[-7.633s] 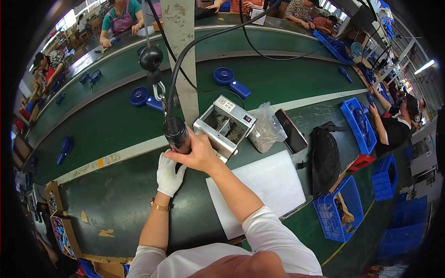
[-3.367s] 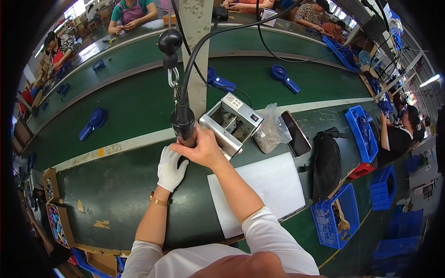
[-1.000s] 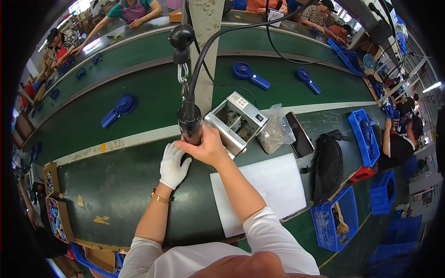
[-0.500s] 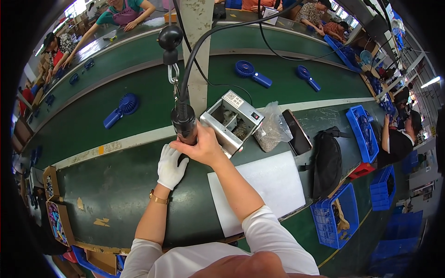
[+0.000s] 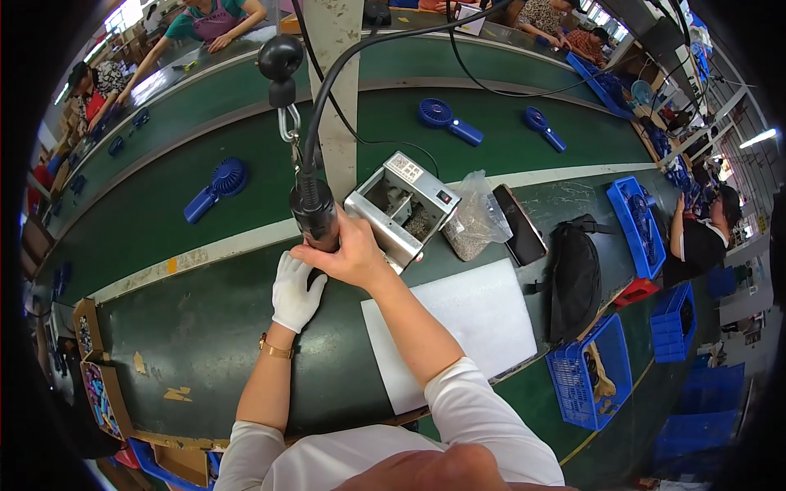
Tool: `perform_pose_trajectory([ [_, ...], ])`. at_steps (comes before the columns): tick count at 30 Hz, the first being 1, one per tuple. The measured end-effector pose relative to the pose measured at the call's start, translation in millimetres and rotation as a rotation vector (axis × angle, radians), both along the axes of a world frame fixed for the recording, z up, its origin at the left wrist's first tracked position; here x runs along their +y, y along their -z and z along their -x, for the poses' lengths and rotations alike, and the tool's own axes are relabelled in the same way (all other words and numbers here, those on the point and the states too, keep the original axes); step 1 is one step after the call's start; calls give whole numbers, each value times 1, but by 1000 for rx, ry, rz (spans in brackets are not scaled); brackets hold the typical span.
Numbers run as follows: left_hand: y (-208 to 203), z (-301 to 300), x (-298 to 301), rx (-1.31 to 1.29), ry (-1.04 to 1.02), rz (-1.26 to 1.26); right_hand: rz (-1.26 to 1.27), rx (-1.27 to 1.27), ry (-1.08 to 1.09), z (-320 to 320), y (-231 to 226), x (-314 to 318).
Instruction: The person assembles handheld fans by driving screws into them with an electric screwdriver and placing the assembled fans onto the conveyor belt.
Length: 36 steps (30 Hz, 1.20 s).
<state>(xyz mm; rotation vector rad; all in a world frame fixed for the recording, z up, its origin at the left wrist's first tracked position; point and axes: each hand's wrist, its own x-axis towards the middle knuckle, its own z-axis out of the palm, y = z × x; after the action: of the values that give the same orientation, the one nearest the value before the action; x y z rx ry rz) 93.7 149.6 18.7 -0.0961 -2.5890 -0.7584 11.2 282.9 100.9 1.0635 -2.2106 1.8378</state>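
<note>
My right hand [image 5: 354, 252] wraps around an electric screwdriver [image 5: 313, 211], black with a cable from its top, hanging by a chain link under a black ball [image 5: 280, 59]. Its lower tip is hidden by my hands. In a white glove, my left hand [image 5: 296, 296] lies just below the screwdriver at the bench's far edge. Its thumb stands apart from the stretched fingers, whose tips are partly hidden; I see nothing held in it. Right of my right hand stands a metal screw feeder [image 5: 391, 245] with small screws inside. Beside it lies a clear bag of screws [image 5: 471, 237].
A phone [image 5: 519, 225], a white foam sheet [image 5: 483, 319] and a black bag [image 5: 575, 282] lie on the bench [image 5: 196, 344]. Blue handheld fans [image 5: 217, 188] lie on the green conveyor belt [image 5: 270, 176] beyond. A post [image 5: 337, 106] stands behind the screwdriver. Co-workers sit around.
My view has shifted slightly. My hands and the screwdriver keep nearly the same pose, moved a little left in view. The fans on the belt have drifted slightly right relative to the bench.
</note>
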Motion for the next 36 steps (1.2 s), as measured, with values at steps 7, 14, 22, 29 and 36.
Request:
perform_pose_trajectory([
  [7, 1, 19, -43, 9, -133, -340, 16, -27, 5, 1, 12, -6],
  [14, -5, 99, -189, -12, -651, 312, 118, -185, -65, -4, 8, -8],
  [22, -35, 115, -196, -486, -408, 243, 118, -133, -60, -7, 2, -11],
  [29, -61, 32, -66, -295, -1, -888, 309, -256, 0, -19, -7, -6],
  [36, -11, -43, 0, -448, 80, -1840, 598, -187, 36, -19, -20, 11],
])
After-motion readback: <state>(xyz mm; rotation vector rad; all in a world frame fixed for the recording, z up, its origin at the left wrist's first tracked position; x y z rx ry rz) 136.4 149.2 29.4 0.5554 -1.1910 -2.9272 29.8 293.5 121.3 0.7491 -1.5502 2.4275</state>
